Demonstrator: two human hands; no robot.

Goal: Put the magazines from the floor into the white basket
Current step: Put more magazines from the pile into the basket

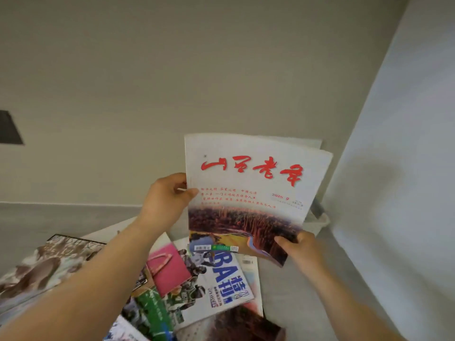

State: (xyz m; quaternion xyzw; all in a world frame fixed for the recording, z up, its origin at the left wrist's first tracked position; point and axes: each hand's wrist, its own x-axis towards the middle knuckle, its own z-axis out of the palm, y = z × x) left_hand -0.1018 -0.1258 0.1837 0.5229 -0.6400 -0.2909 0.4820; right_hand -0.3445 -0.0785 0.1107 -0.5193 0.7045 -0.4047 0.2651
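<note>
Both hands are closed on one magazine (248,193) with a white cover and red calligraphy: its left edge is pinched by the left hand (165,198), its lower right corner by the right hand (301,247). It is held upright above the floor (295,291), in front of the white basket (320,221), which is mostly hidden behind it. A loose pile of magazines (202,279) is spread on the floor below.

light: soft, even, dimmish indoor. shadow: a faint blur lying on the right wall (394,168). focus: overall softness, motion smear. edges: wide-angle bending showing.
</note>
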